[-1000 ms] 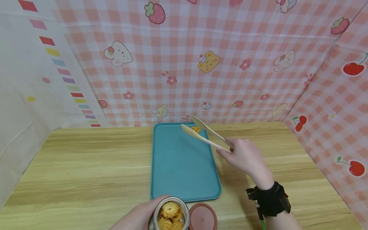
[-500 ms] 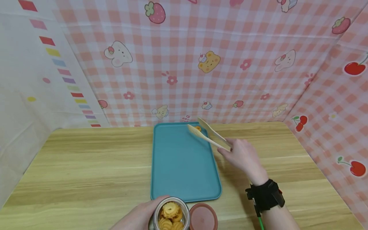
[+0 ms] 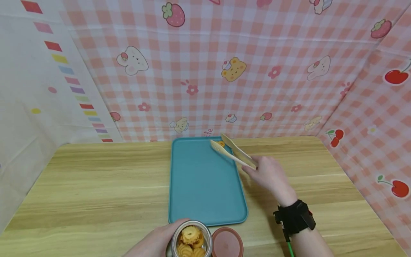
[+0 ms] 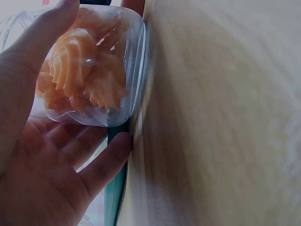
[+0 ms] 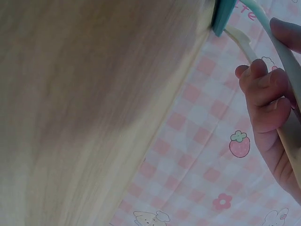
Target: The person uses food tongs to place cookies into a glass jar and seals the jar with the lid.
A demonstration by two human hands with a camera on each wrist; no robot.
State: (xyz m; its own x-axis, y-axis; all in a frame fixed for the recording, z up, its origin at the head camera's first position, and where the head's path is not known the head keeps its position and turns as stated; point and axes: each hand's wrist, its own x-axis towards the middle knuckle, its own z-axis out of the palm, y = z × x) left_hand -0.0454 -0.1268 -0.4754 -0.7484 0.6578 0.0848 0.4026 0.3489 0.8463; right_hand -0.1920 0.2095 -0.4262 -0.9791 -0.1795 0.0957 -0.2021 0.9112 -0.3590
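My right hand [image 3: 269,174] grips pale tongs [image 3: 236,160], thumb on one arm and fingers curled round the other in the right wrist view. The parted tips of the tongs reach over the far right corner of a teal tray [image 3: 205,185]. Between those tips lies a golden cookie [image 3: 221,143], partly covered by the tongs. At the near edge, my left hand [image 3: 157,237] holds a clear jar [image 3: 209,240] of several cookies [image 3: 191,235]. In the left wrist view the thumb lies across the jar [image 4: 134,61], with ridged cookies [image 4: 70,61] showing through its wall.
A round reddish-brown lid [image 3: 226,243] lies right of the jar, near the tray's front edge. The wooden table [image 3: 96,189] extends to both sides. Patterned cloth [image 3: 192,71] rises behind the table and along its right side.
My right hand has shifted the tongs slightly right and down, bringing their tips to either side of the cookie. The left hand and jar have stayed in place.
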